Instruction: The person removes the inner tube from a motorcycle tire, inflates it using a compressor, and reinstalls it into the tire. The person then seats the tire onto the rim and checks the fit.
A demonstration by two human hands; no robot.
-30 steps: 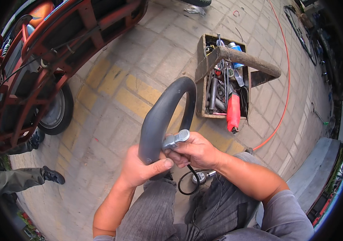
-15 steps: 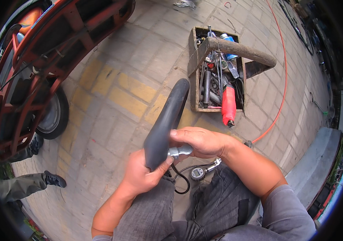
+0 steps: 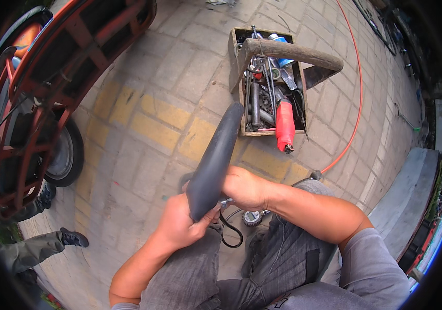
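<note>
Black inner tube (image 3: 213, 163) mid-frame, a bit below centre, seen nearly edge-on, slanting from upper right to lower left; upper end overlaps the near side of the toolbox in view. Left hand (image 3: 178, 219) clamped round the tube's lower end, thumb on the right side, pointing up by the metal fitting. Right hand (image 3: 246, 188) up against the tube's right side, fingers curled in and mostly hidden; can't tell what they close on. Hands close together, one each side of the tube's lower half.

Small metal fitting (image 3: 226, 202) shows just under the right hand, next to the left thumb, only partly visible. Black hose (image 3: 240, 238) loops below it, over the gap between the knees. Round gauge (image 3: 252, 218) with a small display just right of the loop, below the right forearm. Grey trousers (image 3: 187, 276) fill the bottom.

Upper centre: wooden toolbox (image 3: 272, 133) on the paving (image 3: 138, 181), full of tools, thick wooden handle (image 3: 309, 56) across the top; blue can (image 3: 286, 62) and red-wrapped tool (image 3: 284, 124) inside, the latter poking over the near edge. Orange-red hose (image 3: 359, 88) curves down right of it. Yellow-painted bricks (image 3: 159, 133) left of centre. Upper left: red vehicle frame (image 3: 79, 33), wheel (image 3: 76, 155) under it. Lower left: another person's leg (image 3: 37, 251) and dark shoe (image 3: 73, 238). Right edge: grey slab (image 3: 402, 191).
</note>
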